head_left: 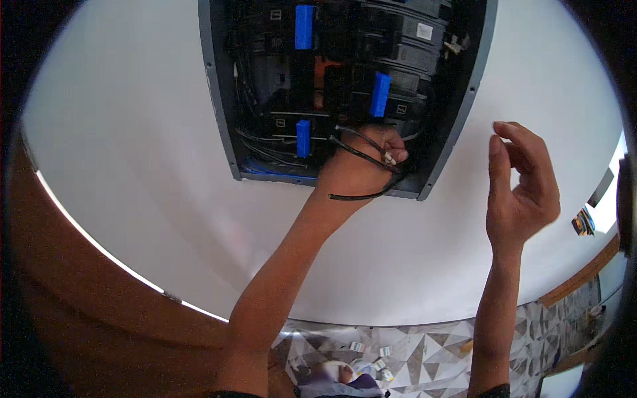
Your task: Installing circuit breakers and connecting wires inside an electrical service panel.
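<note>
Black cables bunch at five o'clock inside the grey panel box. Left hand curls among them; whether it grips, cannot tell. Right hand, empty, thumb and forefinger narrowly apart, hangs outside at four o'clock. Good practice: separate strands gently, bend gradually. White label, two o'clock: print illegible.

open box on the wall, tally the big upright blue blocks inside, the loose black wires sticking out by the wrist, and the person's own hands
Blue blocks: 3
Black wires: 3
Hands: 2 (left hand, right hand)
Total: 8
</note>
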{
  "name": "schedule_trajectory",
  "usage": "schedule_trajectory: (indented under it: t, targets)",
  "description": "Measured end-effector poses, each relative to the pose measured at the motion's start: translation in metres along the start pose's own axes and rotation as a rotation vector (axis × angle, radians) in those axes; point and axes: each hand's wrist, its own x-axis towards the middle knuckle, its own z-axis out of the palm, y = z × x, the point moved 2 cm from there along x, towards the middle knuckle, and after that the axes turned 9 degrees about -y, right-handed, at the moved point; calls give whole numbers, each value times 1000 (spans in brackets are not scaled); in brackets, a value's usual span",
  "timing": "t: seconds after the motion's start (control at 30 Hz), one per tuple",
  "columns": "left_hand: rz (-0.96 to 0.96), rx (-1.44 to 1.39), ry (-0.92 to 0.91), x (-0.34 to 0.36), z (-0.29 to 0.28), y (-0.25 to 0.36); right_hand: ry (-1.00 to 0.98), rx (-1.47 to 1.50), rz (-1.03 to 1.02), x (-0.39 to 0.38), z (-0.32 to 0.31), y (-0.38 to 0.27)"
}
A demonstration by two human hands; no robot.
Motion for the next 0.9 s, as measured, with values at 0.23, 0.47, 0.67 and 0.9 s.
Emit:
schedule_trajectory:
  t: [0.23,0.47,0.67,0.9]
  targets:
    - [62,-3,12,-1,1,0,-87,-104,-122,-22,-10,-30]
    - [46,-78,-30,0,-1,-4,-362,-114,-104,-41,53,-58]
    - [-6,-14,-22,-4,-2,0,-285,-124,-107,-31,38,-40]
    - [-87,-68,0,-6,-2,3,-123,143,215,-20,25,-17]
